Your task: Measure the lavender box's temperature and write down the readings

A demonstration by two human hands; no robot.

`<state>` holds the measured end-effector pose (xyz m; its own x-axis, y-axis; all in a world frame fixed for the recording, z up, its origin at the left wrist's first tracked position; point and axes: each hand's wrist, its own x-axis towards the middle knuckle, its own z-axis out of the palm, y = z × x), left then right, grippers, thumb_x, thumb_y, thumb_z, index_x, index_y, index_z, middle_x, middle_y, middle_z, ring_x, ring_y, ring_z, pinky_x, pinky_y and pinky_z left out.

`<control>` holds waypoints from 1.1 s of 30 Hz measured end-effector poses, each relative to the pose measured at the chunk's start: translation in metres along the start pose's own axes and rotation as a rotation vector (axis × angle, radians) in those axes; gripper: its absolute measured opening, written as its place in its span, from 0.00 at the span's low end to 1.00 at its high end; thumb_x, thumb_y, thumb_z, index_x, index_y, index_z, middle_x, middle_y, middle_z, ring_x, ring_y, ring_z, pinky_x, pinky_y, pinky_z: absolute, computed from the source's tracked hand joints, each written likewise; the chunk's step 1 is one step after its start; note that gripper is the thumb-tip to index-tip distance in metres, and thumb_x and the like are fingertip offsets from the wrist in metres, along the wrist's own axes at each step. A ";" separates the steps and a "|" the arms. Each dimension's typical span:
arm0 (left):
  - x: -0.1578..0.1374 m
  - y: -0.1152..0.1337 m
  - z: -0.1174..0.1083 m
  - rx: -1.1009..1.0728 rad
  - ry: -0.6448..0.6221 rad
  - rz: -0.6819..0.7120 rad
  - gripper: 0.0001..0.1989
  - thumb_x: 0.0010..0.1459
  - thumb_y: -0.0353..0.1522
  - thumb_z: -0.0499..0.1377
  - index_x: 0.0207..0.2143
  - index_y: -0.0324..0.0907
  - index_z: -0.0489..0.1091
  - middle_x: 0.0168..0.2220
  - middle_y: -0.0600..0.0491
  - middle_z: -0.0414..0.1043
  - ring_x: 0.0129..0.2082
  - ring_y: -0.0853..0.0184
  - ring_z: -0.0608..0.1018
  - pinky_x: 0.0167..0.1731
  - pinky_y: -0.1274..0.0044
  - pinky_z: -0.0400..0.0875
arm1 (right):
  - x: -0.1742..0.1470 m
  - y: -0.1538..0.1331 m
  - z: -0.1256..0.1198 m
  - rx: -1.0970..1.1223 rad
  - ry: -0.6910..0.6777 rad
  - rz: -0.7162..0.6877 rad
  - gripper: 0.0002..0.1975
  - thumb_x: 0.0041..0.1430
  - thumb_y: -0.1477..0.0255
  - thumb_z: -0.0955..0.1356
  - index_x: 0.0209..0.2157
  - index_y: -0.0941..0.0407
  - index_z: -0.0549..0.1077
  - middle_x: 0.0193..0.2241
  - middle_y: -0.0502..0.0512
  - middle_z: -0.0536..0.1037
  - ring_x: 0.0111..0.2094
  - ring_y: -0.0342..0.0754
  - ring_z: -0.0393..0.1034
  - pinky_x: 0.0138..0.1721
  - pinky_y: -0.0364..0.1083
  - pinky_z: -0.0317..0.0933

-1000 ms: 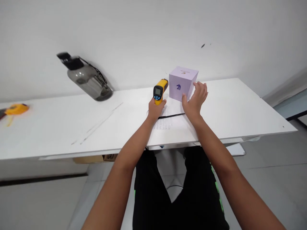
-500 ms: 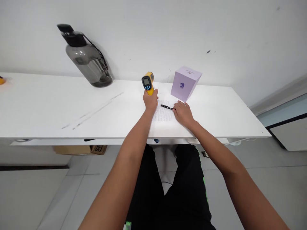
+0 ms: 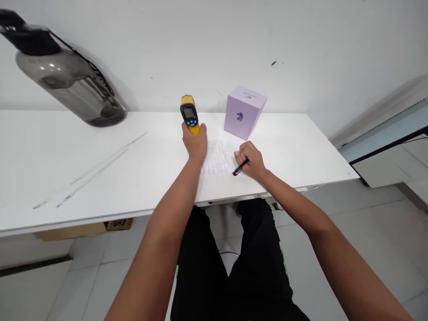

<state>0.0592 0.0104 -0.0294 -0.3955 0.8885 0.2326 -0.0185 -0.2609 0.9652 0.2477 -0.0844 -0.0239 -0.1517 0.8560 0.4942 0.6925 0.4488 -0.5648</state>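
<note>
My left hand (image 3: pixel 196 141) is wrapped round the handle of a yellow and black infrared thermometer (image 3: pixel 189 113), its small screen and blue buttons facing me. Beside that hand lies a sheet of bubble wrap (image 3: pixel 216 158) on the white table, partly covered by my left wrist. My right hand (image 3: pixel 251 160) is closed round a black pen (image 3: pixel 240 167) whose end sticks out to the lower left. Just behind my right hand stands a lilac box (image 3: pixel 241 113) with a dark horse-head mark on its front.
A large grey see-through water bottle (image 3: pixel 75 84) with a black lid stands at the back left by the wall. Dark streaks mark the white table (image 3: pixel 160 174). A cardboard box (image 3: pixel 118 224) shows under the table at left.
The pen has swung round in my right hand, which is now closed in a fist over it. The view has turned, shifting the bottle, thermometer and box left in the picture.
</note>
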 end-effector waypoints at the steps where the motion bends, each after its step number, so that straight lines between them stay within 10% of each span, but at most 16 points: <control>1: -0.001 0.000 0.000 0.005 0.025 0.013 0.23 0.54 0.45 0.67 0.48 0.48 0.65 0.39 0.54 0.72 0.41 0.65 0.77 0.41 0.75 0.71 | 0.000 0.001 0.000 0.031 0.010 0.002 0.19 0.66 0.57 0.60 0.24 0.50 0.54 0.32 0.56 0.71 0.36 0.50 0.69 0.38 0.52 0.66; 6: -0.007 0.008 0.000 -0.004 0.031 0.056 0.27 0.54 0.47 0.67 0.51 0.49 0.63 0.43 0.52 0.72 0.46 0.63 0.76 0.47 0.73 0.69 | 0.003 0.006 -0.001 0.208 0.095 0.123 0.22 0.69 0.52 0.52 0.39 0.50 0.67 0.44 0.58 0.74 0.39 0.49 0.72 0.42 0.52 0.68; 9: -0.010 0.014 0.000 -0.005 0.014 0.078 0.26 0.54 0.46 0.68 0.51 0.48 0.64 0.43 0.52 0.72 0.47 0.63 0.76 0.48 0.73 0.69 | 0.005 0.004 0.002 0.356 0.102 0.225 0.29 0.68 0.46 0.47 0.44 0.49 0.68 0.32 0.53 0.73 0.28 0.47 0.68 0.32 0.48 0.65; 17: -0.010 0.011 0.002 -0.006 0.003 0.054 0.26 0.50 0.36 0.70 0.50 0.48 0.65 0.42 0.52 0.73 0.45 0.63 0.77 0.44 0.74 0.69 | 0.007 -0.011 0.000 0.423 -0.254 0.333 0.32 0.62 0.43 0.61 0.22 0.54 0.75 0.15 0.49 0.66 0.22 0.45 0.63 0.28 0.46 0.59; 33: -0.011 0.012 0.004 0.096 -0.153 0.070 0.26 0.54 0.27 0.65 0.50 0.45 0.54 0.39 0.55 0.70 0.34 0.72 0.72 0.37 0.76 0.67 | 0.008 -0.017 -0.002 0.316 -0.294 0.322 0.20 0.61 0.61 0.64 0.19 0.54 0.74 0.19 0.49 0.71 0.25 0.45 0.62 0.31 0.47 0.57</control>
<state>0.0665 -0.0008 -0.0198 -0.2482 0.9184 0.3081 0.0949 -0.2935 0.9512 0.2363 -0.0864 -0.0087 -0.1891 0.9785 0.0826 0.4979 0.1680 -0.8508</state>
